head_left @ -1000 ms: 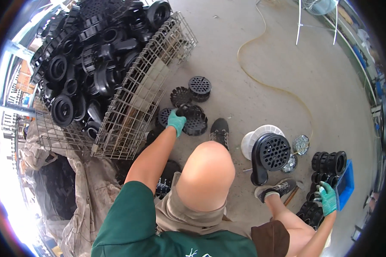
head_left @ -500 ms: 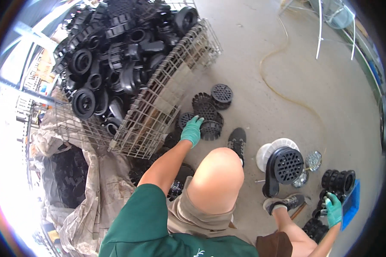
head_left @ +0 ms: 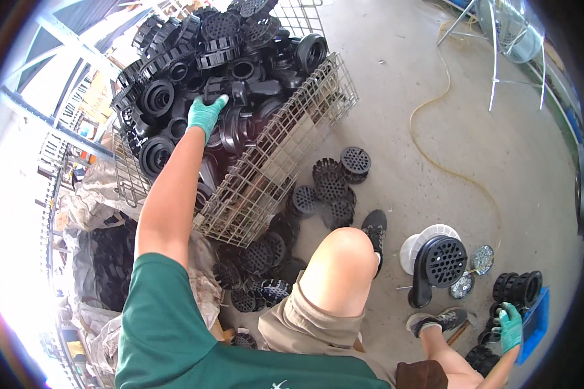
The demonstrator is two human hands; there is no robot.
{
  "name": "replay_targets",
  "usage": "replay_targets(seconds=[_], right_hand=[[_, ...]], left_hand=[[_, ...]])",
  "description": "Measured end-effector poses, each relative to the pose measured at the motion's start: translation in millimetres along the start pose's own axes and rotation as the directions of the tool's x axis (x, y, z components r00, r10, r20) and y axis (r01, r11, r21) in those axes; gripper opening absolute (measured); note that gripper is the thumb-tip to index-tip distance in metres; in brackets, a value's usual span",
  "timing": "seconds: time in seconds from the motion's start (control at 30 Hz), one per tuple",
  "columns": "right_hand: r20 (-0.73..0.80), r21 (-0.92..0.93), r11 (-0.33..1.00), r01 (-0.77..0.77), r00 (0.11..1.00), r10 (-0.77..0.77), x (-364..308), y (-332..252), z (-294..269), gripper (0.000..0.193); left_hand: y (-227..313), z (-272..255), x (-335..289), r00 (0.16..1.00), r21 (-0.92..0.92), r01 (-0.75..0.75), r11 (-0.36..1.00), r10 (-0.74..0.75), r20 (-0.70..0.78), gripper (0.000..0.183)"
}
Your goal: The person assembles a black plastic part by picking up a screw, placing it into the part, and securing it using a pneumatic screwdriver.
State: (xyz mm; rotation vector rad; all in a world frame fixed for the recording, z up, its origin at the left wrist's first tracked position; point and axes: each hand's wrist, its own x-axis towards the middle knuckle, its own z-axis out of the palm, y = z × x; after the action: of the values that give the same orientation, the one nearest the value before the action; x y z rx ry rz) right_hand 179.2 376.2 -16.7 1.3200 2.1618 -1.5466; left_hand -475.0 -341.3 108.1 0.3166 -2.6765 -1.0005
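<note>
Tan cardboard box (head_left: 97, 98): dark printed capitals
Dark green cloth shirt (head_left: 169, 327): white print, cut off
Black curved rim (head_left: 582, 201): pale marks, illegible

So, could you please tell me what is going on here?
A person has the gloved left hand in a heap of black plastic parts in a wire cage; whether it grips one is unclear. The gloved right hand is at some black ribbed rings beside a blue tray. Perforated black discs lie on the floor near the cage.
</note>
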Motion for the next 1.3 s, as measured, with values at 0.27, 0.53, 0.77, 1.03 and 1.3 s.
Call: replay_targets(seconds=[0.27,0.53,0.77,1.03,1.3], right_hand=[[-0.043,-0.056,0.997,0.045,0.998,-0.048,-16.5,-22.7,-7.2,0.039],[0.002,-0.011,0.997,0.073,0.997,-0.073,-5.6,-18.1,-15.2,0.04],[0.052,0.054,0.994,-0.093,0.995,0.09,-3.5,23.5,-10.2,0.042],[-0.009,0.111,0.983,-0.146,0.989,0.148,-43.0,-16.0,3.8,0.04],[-0.022,-0.145,0.986,-0.082,0.997,0.08,-50.1,-37.8,13.7,0.043]], left_hand=[[-10.7,-33.2,0.6,0.921,0.067,0.073,0.995,-0.041,-0.387,0.052],[-18.8,-88.7,-150.0,0.996,-0.593,-0.076,0.802,0.037,-0.078,0.026],[-114.3,62.1,-308.1,0.794,-0.001,0.198,0.98,-0.159,0.587,0.044],[-238.3,213.5,-324.8,0.658,0.432,-0.276,0.859,-0.159,0.736,0.055],[-179.3,217.2,-286.0,0.698,0.522,-0.452,0.723,-0.077,0.712,0.048]])
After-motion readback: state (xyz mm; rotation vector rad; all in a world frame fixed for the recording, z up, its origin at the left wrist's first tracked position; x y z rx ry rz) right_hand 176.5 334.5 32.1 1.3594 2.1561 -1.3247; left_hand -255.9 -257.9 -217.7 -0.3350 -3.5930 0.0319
